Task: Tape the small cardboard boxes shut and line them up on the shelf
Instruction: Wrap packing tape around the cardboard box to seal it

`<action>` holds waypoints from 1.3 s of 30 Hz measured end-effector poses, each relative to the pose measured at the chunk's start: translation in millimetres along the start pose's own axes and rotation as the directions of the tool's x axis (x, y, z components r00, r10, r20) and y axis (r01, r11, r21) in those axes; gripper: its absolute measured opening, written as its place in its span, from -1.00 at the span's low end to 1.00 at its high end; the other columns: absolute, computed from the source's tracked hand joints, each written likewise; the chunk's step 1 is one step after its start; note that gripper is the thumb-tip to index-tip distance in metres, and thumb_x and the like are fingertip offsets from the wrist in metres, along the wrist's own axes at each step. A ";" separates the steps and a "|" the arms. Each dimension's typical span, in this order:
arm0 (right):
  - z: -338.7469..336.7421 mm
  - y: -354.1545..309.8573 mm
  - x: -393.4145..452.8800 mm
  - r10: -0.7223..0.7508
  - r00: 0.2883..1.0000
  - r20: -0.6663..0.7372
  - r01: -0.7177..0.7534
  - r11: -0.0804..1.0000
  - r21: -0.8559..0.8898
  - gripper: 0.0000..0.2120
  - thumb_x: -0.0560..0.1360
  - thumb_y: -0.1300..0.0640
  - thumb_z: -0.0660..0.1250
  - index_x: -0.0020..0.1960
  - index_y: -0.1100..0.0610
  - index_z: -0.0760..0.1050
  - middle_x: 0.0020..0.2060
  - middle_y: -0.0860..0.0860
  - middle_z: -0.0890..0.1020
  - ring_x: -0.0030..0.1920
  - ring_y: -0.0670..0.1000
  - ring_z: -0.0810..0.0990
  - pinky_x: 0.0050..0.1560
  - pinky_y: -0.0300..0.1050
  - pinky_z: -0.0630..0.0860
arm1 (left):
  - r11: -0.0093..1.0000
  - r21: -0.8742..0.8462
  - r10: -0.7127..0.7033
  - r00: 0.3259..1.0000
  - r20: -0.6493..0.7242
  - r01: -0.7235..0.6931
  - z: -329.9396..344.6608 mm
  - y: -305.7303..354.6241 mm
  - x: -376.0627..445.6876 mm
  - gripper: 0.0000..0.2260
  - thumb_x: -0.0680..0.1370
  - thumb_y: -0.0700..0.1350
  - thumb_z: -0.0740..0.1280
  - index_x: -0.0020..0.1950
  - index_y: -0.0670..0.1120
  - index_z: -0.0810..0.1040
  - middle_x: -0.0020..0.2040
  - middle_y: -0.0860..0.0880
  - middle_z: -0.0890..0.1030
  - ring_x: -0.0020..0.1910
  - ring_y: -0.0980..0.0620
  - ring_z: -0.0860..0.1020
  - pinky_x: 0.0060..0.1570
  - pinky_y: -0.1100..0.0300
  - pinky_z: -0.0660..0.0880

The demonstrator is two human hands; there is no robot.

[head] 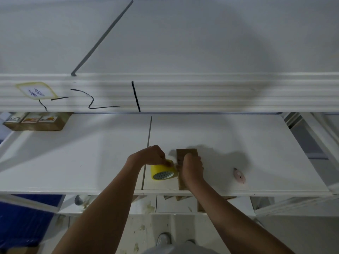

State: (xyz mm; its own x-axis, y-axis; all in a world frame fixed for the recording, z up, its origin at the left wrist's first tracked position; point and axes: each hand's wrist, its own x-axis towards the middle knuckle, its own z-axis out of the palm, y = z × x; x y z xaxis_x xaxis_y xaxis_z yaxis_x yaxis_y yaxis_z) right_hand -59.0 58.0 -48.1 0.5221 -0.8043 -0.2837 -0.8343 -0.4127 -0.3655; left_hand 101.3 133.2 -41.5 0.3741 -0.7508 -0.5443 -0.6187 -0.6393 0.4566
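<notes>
Yellow tape [163, 171] gripped by left hand [152, 155], right hand [192, 166] pressing box [187, 154]: taping underway, shelving remains.

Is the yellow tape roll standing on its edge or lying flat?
On its edge: the yellow tape roll shows its round open core toward the camera, while the left hand grips it from above on the shelf.

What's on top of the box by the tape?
The right hand rests on the box, covering most of its top. The far end shows bare cardboard. Any tape under that hand is hidden.
</notes>
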 end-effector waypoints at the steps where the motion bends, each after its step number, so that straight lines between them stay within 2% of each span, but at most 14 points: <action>1: 3.2 0.2 -0.5 0.013 1.000 -0.002 -0.013 1.000 0.016 -0.71 0.62 0.21 0.28 0.31 0.29 0.47 0.25 0.27 0.53 0.23 0.23 0.54 0.28 0.18 0.51 | 1.000 0.013 -0.008 1.000 -0.004 0.008 0.6 2.1 1.2 -0.68 0.49 0.24 0.43 -0.20 -0.01 0.62 -0.26 0.04 0.54 -0.20 0.03 0.52 -0.29 0.26 0.37; 4: 5.5 -2.3 1.0 0.089 0.996 0.026 -0.092 0.988 0.126 -0.40 0.54 0.13 0.43 0.45 0.34 0.28 0.32 0.31 0.45 0.30 0.29 0.49 0.34 0.26 0.44 | 0.998 0.062 -0.019 1.000 -0.022 0.021 3.1 9.1 5.2 -0.65 0.50 0.22 0.42 -0.09 -0.07 0.68 -0.20 0.00 0.57 -0.17 0.01 0.54 -0.30 0.26 0.39; 5: 3.3 -4.3 2.9 0.117 0.993 0.036 -0.121 0.982 0.146 -0.36 0.53 0.14 0.43 0.47 0.34 0.22 0.32 0.30 0.44 0.30 0.30 0.47 0.35 0.27 0.41 | 0.998 0.064 -0.019 1.000 -0.023 0.021 3.2 10.8 6.3 -0.65 0.49 0.21 0.42 -0.07 -0.07 0.68 -0.19 0.00 0.58 -0.18 0.01 0.54 -0.30 0.26 0.39; 10: -5.6 -18.9 7.6 0.207 0.973 0.105 -0.216 0.973 0.083 -0.36 0.61 0.22 0.29 0.54 0.37 0.04 0.39 0.34 0.34 0.38 0.34 0.37 0.43 0.30 0.30 | 0.999 0.030 -0.037 0.999 -0.035 0.038 2.3 10.0 8.3 -0.67 0.46 0.23 0.45 -0.18 -0.04 0.64 -0.27 0.02 0.54 -0.21 0.02 0.53 -0.29 0.22 0.40; 14: -9.0 -17.7 12.9 0.278 0.953 0.122 -0.293 0.946 0.138 -0.36 0.62 0.19 0.27 0.55 0.36 0.04 0.40 0.28 0.39 0.38 0.28 0.42 0.41 0.21 0.36 | 0.999 0.033 -0.032 0.999 -0.014 0.033 4.5 8.5 6.7 -0.63 0.49 0.26 0.39 -0.15 -0.05 0.63 -0.21 0.00 0.56 -0.14 -0.01 0.55 -0.21 0.21 0.43; 18: -11.9 -16.5 21.7 0.331 0.928 0.172 -0.358 0.920 0.159 -0.34 0.47 0.08 0.48 0.43 0.30 0.28 0.27 0.19 0.54 0.25 0.21 0.55 0.22 0.14 0.54 | 0.999 0.032 0.007 0.998 0.057 -0.009 -3.7 11.4 -0.8 -0.59 0.55 0.23 0.33 0.02 -0.12 0.67 -0.01 -0.08 0.60 -0.05 -0.03 0.53 -0.12 0.20 0.42; 20: -17.1 -16.3 20.2 0.309 0.936 0.171 -0.330 0.937 0.116 -0.25 0.37 -0.02 0.55 0.42 0.25 0.34 0.25 0.15 0.54 0.22 0.18 0.56 0.16 0.08 0.58 | 1.000 -0.004 0.030 0.996 0.079 -0.029 -10.0 8.4 -3.3 -0.64 0.54 0.21 0.37 0.05 -0.07 0.68 0.05 -0.03 0.59 0.04 -0.03 0.52 0.01 0.17 0.45; 21: -22.1 -16.8 18.1 0.287 0.943 0.168 -0.304 0.948 0.092 -0.21 0.33 -0.08 0.57 0.41 0.23 0.36 0.25 0.13 0.54 0.22 0.17 0.56 0.14 0.04 0.58 | 0.999 -0.015 0.046 0.995 0.085 -0.045 -12.8 6.8 -3.9 -0.69 0.54 0.17 0.38 0.03 -0.06 0.68 -0.01 0.01 0.57 0.04 -0.02 0.51 0.01 0.17 0.44; 24: -34.6 -18.2 15.1 0.217 0.962 0.166 -0.231 0.970 0.072 -0.17 0.30 -0.15 0.59 0.40 0.18 0.33 0.27 0.10 0.49 0.25 0.15 0.54 0.15 0.00 0.54 | 0.998 -0.043 0.058 0.996 0.070 -0.055 -20.7 3.7 -5.4 -0.80 0.55 0.08 0.41 -0.18 -0.01 0.63 -0.22 0.07 0.51 -0.13 0.04 0.47 -0.15 0.24 0.38; 27: -43.4 -21.2 16.4 0.213 0.966 0.145 -0.232 0.965 0.125 -0.13 0.30 -0.17 0.58 0.41 0.20 0.28 0.27 0.11 0.48 0.26 0.16 0.53 0.14 0.02 0.53 | 0.996 -0.072 0.049 0.998 0.024 -0.047 -33.2 8.3 -7.1 -0.78 0.53 0.08 0.43 -0.31 0.10 0.59 -0.26 0.07 0.51 -0.20 0.07 0.46 -0.18 0.22 0.38; 31: -57.4 -21.5 20.2 0.181 0.973 0.141 -0.208 0.954 0.214 -0.17 0.31 -0.16 0.56 0.38 0.21 0.29 0.21 0.11 0.52 0.20 0.15 0.57 0.04 0.00 0.54 | 0.994 -0.101 0.036 0.998 -0.046 -0.041 -50.0 19.0 -7.4 -0.78 0.51 0.05 0.46 -0.35 0.12 0.61 -0.30 0.07 0.52 -0.18 0.02 0.48 -0.19 0.20 0.38; 34: -68.9 -18.4 21.7 0.170 0.978 0.117 -0.197 0.940 0.278 -0.18 0.30 -0.16 0.56 0.37 0.20 0.30 0.15 0.09 0.56 0.14 0.14 0.60 0.04 0.01 0.57 | 0.996 -0.086 0.023 0.996 -0.087 -0.030 -57.4 21.6 -8.2 -0.77 0.49 0.07 0.47 -0.36 0.09 0.60 -0.35 0.07 0.51 -0.22 0.01 0.49 -0.26 0.23 0.36; 36: -77.5 -19.2 23.6 0.159 0.982 0.097 -0.182 0.932 0.314 -0.19 0.31 -0.17 0.55 0.36 0.19 0.30 0.13 0.08 0.55 0.13 0.12 0.59 0.03 0.01 0.57 | 1.000 -0.021 0.005 0.988 -0.153 -0.008 -58.9 16.5 -9.5 -0.72 0.42 0.17 0.50 -0.36 0.05 0.58 -0.35 0.05 0.53 -0.27 0.01 0.53 -0.31 0.24 0.39; 39: -88.3 -22.1 26.8 0.134 0.988 0.077 -0.152 0.929 0.338 -0.20 0.28 -0.17 0.56 0.33 0.18 0.32 0.14 0.07 0.55 0.13 0.12 0.59 0.03 0.02 0.57 | 1.000 -0.026 -0.009 0.974 -0.226 0.003 -58.8 12.9 -10.5 -0.65 0.34 0.28 0.52 -0.34 0.02 0.62 -0.31 -0.01 0.60 -0.28 0.04 0.58 -0.31 0.21 0.48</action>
State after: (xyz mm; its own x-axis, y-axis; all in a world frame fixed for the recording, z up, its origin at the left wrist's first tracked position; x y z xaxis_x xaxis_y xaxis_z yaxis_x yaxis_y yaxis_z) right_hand -42.1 7.8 30.6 0.4178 -0.8170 -0.3973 -0.7943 -0.1163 -0.5962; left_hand 130.0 123.1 11.5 0.5261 -0.7634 -0.3747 -0.5996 -0.6455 0.4731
